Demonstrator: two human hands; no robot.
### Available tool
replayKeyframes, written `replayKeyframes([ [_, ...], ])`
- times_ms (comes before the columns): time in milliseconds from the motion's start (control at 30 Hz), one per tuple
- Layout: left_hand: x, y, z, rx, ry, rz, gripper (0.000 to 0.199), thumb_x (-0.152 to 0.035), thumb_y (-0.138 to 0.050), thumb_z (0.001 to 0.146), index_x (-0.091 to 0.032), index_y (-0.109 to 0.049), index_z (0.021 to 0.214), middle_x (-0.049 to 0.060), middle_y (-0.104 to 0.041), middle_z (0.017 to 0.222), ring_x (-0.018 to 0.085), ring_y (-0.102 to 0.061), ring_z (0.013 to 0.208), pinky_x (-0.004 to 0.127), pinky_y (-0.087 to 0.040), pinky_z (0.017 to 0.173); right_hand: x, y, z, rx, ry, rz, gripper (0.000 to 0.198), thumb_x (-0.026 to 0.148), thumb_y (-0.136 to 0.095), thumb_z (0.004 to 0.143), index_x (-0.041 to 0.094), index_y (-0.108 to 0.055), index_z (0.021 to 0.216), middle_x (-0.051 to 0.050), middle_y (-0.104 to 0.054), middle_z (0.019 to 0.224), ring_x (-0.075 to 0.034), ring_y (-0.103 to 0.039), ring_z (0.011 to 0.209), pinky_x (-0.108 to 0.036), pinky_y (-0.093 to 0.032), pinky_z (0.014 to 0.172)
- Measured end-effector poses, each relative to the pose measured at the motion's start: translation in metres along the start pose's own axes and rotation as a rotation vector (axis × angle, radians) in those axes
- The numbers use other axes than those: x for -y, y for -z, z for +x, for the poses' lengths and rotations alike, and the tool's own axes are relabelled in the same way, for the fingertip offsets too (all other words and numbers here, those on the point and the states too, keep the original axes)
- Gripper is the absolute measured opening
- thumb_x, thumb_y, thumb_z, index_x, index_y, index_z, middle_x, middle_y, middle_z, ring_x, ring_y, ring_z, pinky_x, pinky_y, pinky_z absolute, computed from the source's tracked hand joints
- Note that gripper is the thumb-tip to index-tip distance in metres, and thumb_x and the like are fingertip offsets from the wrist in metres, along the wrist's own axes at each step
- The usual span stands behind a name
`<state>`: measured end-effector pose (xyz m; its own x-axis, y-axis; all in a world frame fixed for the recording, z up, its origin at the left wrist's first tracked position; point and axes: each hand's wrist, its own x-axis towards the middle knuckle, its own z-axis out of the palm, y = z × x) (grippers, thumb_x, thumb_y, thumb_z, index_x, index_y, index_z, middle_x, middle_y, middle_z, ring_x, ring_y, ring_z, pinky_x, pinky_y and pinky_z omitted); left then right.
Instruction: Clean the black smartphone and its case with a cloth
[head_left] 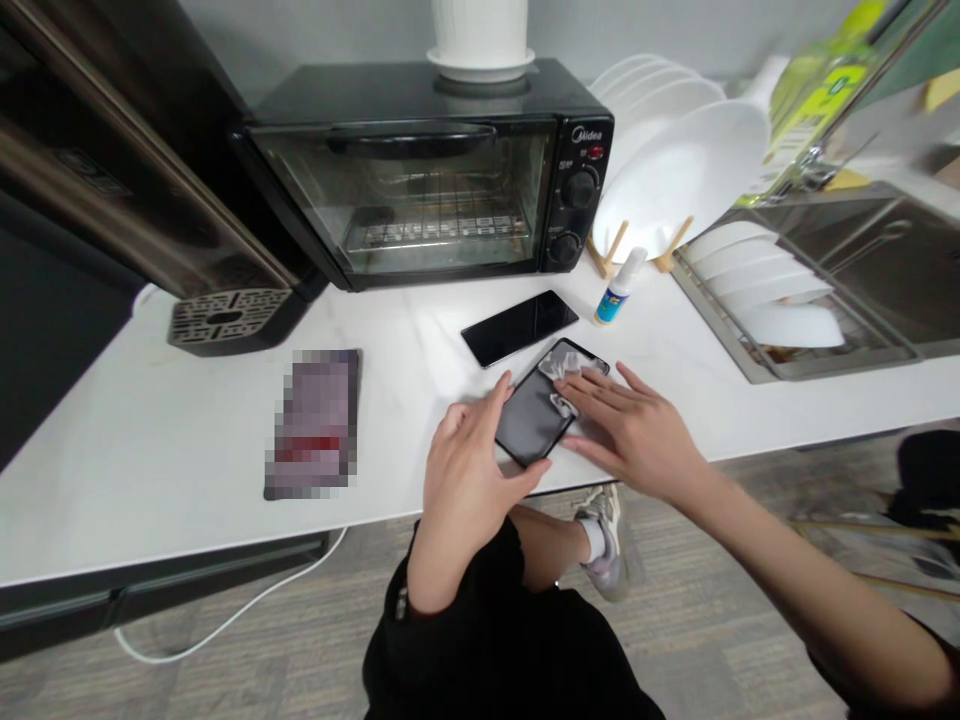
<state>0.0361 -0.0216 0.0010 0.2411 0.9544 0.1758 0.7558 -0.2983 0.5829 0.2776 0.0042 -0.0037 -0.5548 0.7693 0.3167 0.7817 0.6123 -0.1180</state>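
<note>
A dark phone case (529,412) with a raised black rim lies at a slant near the front edge of the white counter. My left hand (469,460) grips its near-left side, thumb at the lower corner and fingers along the left edge. Under the fingers of my right hand (634,430) a crumpled grey-white tissue (564,364) is pressed onto the inside of the case. Just behind lies a black phone (520,328), screen up. A small spray bottle (616,290) with a white cap and blue label stands to its right.
A black toaster oven (420,200) stands at the back, with a white pot (481,35) on top. White plates (675,170) lean in a wooden rack beside the sink (885,260). A blurred-out flat device (315,420) lies left, near a dark machine's drip tray (229,315).
</note>
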Motion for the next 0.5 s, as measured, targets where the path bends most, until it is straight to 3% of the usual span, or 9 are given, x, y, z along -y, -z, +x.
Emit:
replayKeyframes([
  [100, 0.001, 0.001, 0.000, 0.004, 0.004, -0.013, 0.100, -0.035, -0.084, 0.081, -0.028, -0.030, 0.164, 0.003, -0.063, 0.151, 0.029, -0.056, 0.119, 0.046, -0.049, 0.108, 0.002, -0.007, 0.015, -0.039, -0.086, -0.020, 0.070, 0.061, -0.051, 0.102, 0.012, -0.054, 0.151, -0.017, -0.060, 0.153, -0.036, -0.048, 0.151, -0.063, -0.039, 0.124],
  [233, 0.001, 0.002, 0.001, 0.008, 0.026, -0.031, 0.099, -0.028, -0.082, 0.081, -0.027, -0.029, 0.165, 0.004, -0.065, 0.149, 0.027, -0.057, 0.116, 0.044, -0.050, 0.106, 0.044, -0.012, 0.021, -0.030, -0.046, 0.108, 0.084, 0.071, -0.052, 0.097, 0.003, -0.056, 0.146, -0.027, -0.059, 0.150, -0.038, -0.055, 0.145, -0.060, -0.044, 0.122],
  [367, 0.001, 0.003, 0.000, 0.029, 0.030, -0.033, 0.101, -0.017, -0.079, 0.079, -0.025, -0.028, 0.165, 0.004, -0.065, 0.147, 0.026, -0.056, 0.118, 0.040, -0.050, 0.106, 0.076, -0.006, 0.006, 0.055, 0.124, 0.336, 0.081, 0.072, -0.054, 0.095, 0.007, -0.058, 0.144, -0.020, -0.064, 0.148, -0.029, -0.061, 0.140, -0.051, -0.047, 0.122],
  [500, 0.000, 0.002, 0.001, 0.031, 0.019, 0.025, 0.098, -0.034, -0.082, 0.082, -0.024, -0.031, 0.165, 0.007, -0.064, 0.147, 0.030, -0.055, 0.119, 0.046, -0.048, 0.108, 0.046, 0.002, -0.004, 0.070, 0.124, 0.272, 0.055, 0.056, -0.054, 0.103, 0.019, -0.060, 0.143, -0.009, -0.069, 0.144, -0.025, -0.062, 0.140, -0.057, -0.041, 0.125],
])
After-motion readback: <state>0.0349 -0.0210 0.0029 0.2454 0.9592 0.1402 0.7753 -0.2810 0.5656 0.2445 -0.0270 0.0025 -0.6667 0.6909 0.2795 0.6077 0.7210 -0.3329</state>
